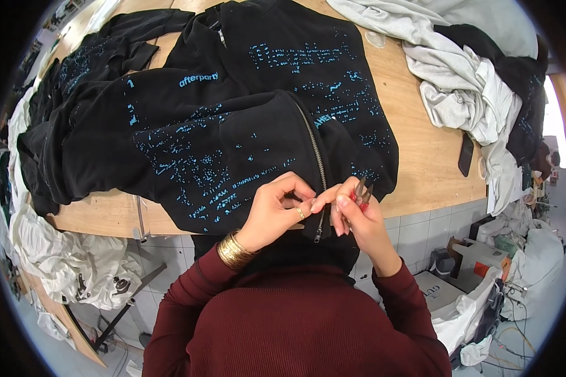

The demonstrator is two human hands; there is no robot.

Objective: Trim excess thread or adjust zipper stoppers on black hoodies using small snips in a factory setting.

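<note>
A black zip-up sweatshirt [251,135] with small blue printed marks is spread over the table, its front edge hanging toward me. Its metal zipper [313,144] runs down between my hands, with the pull [318,235] at the lower end. My right hand [361,217] is closed around red-handled thread snips [364,193], blades pointing up and away. The index finger of that hand reaches left to meet the fingertips of my left hand [277,210]. My left hand is closed in a pinch above the garment's lower edge; what lies between its fingertips is too small to make out.
Light grey garments [459,88] are heaped at the right of the wooden table [427,169], beside a dark phone-like object [465,155]. More dark printed clothing [88,63] lies at the far left. White cloth [75,257] hangs at the lower left. Boxes [478,257] stand on the right.
</note>
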